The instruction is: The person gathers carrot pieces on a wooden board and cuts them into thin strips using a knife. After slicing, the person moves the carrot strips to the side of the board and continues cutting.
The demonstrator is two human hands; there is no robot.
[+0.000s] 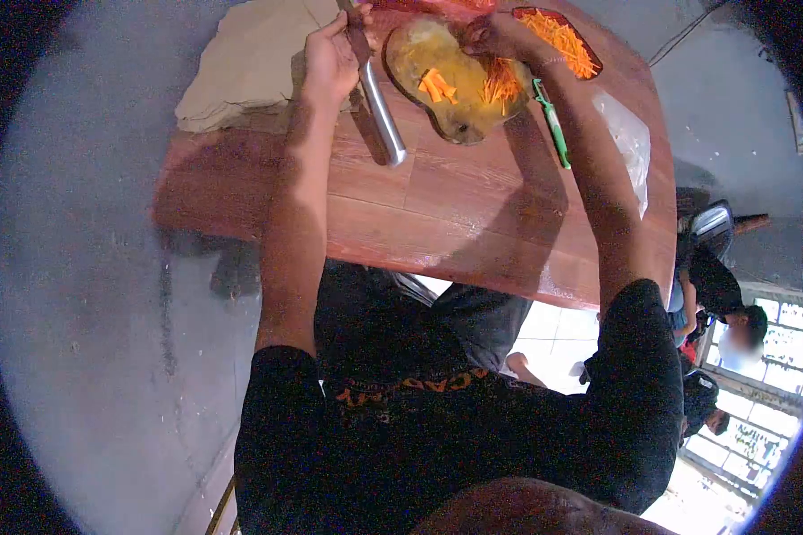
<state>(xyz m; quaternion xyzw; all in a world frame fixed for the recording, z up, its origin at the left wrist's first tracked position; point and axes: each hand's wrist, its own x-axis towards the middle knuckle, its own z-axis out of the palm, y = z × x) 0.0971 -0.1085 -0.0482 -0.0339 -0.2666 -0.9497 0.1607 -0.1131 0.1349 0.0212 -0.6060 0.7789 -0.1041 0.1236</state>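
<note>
My left hand (332, 58) is closed around a knife (384, 116) near the top edge of the view. The knife's silver handle points back toward me, and its blade is mostly hidden or cut off. Over the far side of a wooden cutting board (459, 125), my right hand (495, 37) has its fingers bent together; what they hold, if anything, is hidden. Thin carrot strips (501, 87) lie on the board just below that hand. Thicker carrot pieces (437, 86) rest farther left on it. A green peeler (553, 125) lies under my right forearm.
A red tray (598, 66) of carrot shreds stands at the far right. Clear plastic (629, 143) lies by the table's right edge, and a beige sheet (241, 67) covers its far left. Something red (446, 7) shows at the top. Other people (714, 285) are off to the right.
</note>
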